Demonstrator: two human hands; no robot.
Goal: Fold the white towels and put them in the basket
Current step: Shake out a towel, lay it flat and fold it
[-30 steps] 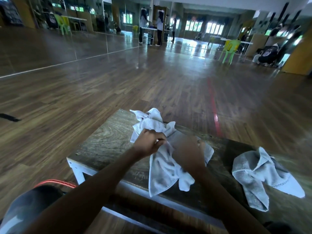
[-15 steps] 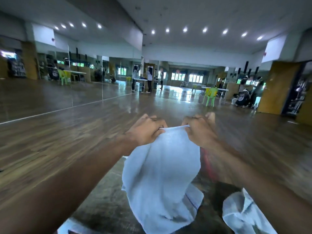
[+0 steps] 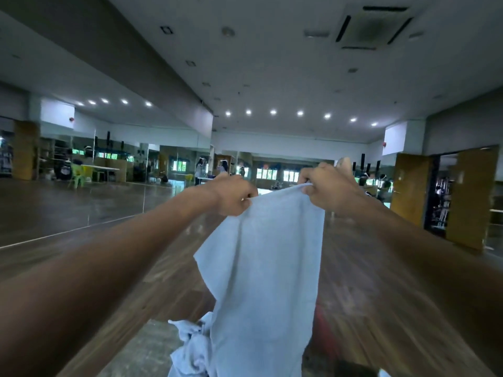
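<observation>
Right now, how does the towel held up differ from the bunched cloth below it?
The held towel hangs spread and smooth; the bunched cloth lies crumpled on the table. The left hand and right hand grip the held towel's top edge; no hand touches the bunched cloth. Both are white.

No text, label or number can be read: the white towel point(image 3: 266, 268) shows plain cloth (the far walls point(image 3: 294, 144) are too blurred to tell).
</observation>
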